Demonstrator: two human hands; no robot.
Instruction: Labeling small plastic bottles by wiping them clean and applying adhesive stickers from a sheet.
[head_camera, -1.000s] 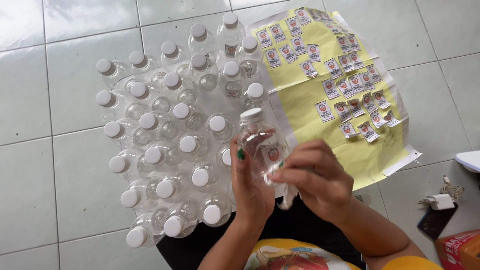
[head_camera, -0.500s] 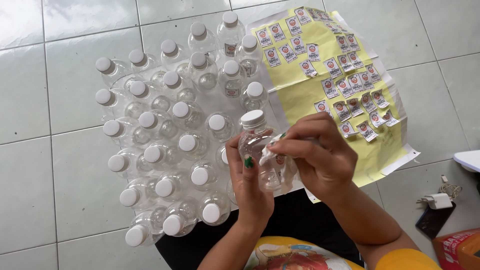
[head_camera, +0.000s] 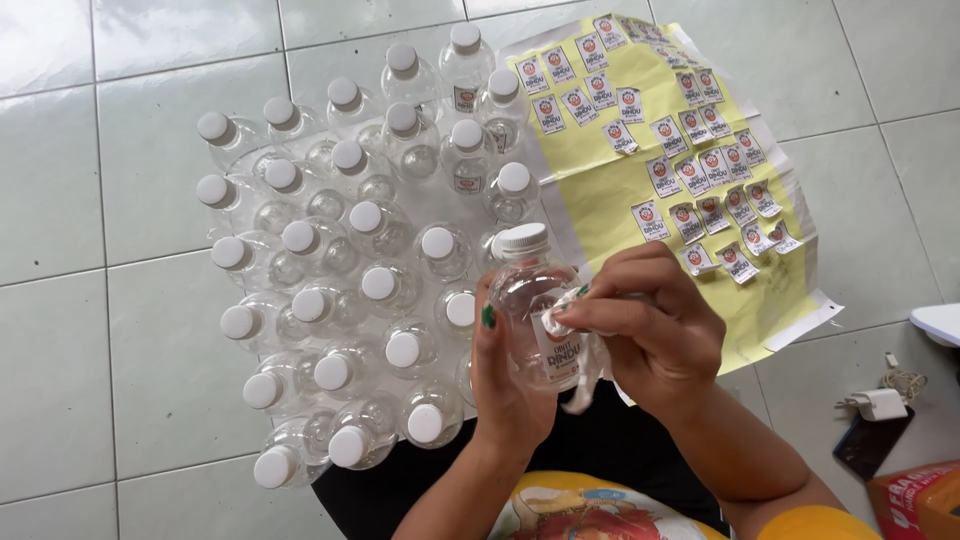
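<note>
My left hand (head_camera: 500, 385) grips a small clear plastic bottle (head_camera: 530, 300) with a white cap, held upright over my lap. My right hand (head_camera: 650, 330) pinches a small white label with a red mark (head_camera: 556, 340) against the bottle's front, thumb and forefinger at its top edge. A strip of white backing hangs below my right hand. Just left of my hands stand several empty capped bottles (head_camera: 350, 280) packed together on the tiled floor.
A yellow backing sheet (head_camera: 640, 190) with several small labels lies on the floor to the upper right. A white charger plug (head_camera: 880, 403) and a dark phone lie at the right, by a red box corner (head_camera: 915, 500). Pale floor tiles (head_camera: 100, 330) surround everything.
My right hand has brought the label up onto the bottle's front and shifted right along it. The bottle has tilted a little more upright in my left hand.
</note>
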